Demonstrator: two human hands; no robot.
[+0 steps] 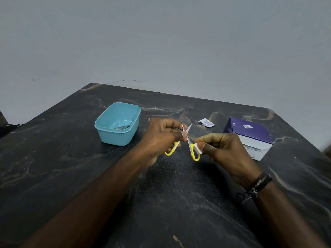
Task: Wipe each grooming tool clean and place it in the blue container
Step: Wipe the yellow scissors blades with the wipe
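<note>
- One pair of small scissors [187, 138], with yellow plastic loop handles and thin pointed steel blades, is held above the dark marbled tabletop [71, 158], between my two hands. The blades stand apart in a crossed X, tips pointing away from me.
- My left hand [161, 138] has its fingers curled round the scissors: thumb and fingers pinch them near the pivot, and one yellow loop shows below my palm.
- My right hand [223, 151] pinches one small white wipe pad [199, 148] between thumb and fingers, and holds it against the second yellow loop and the base of the blade. Whether the fingers also grip the loop itself, I cannot tell.
- One light blue rectangular plastic container [117, 123] stands open on the tabletop, left of my left hand and apart from it. Inside it, against the near wall, lies something flat and metallic [123, 127]; I count one item, though its kind and exact number are unclear.
- One torn white foil sachet [206, 122] lies flat on the tabletop beyond my right hand.
- One purple and white cardboard box [250, 136] sits at the right of the tabletop, just beyond my right hand. Its white side carries small print.
- One dark braided bracelet [258, 185] circles my right wrist.
- A plain grey wall [161, 42] rises behind the table.
</note>
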